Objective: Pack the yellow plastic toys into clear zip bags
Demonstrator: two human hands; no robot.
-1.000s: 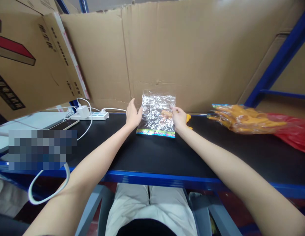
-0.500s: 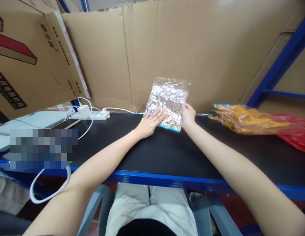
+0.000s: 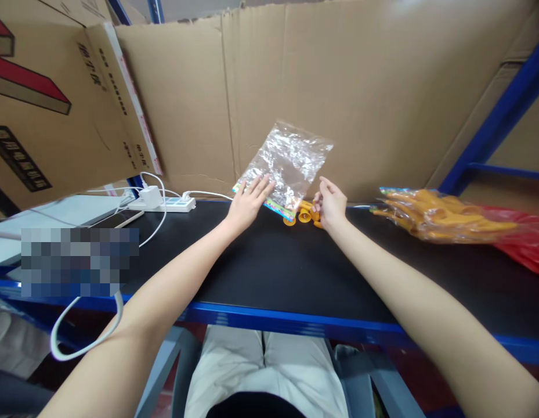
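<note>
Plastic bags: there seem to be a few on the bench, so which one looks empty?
The crinkly clear bag between the left hand and right hand, propped against the cardboard. The bags at the right are stuffed with orange pieces.

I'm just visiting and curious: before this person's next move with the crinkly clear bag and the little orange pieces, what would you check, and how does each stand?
1. Left hand touching the clear bag: ok.
2. Right hand at the orange pieces: ok.
3. Bag mouth open: cannot tell.
4. Pieces on the black tabletop, away from its edge: ok.
5. Pile of orange items apart from the hands: ok.
</note>
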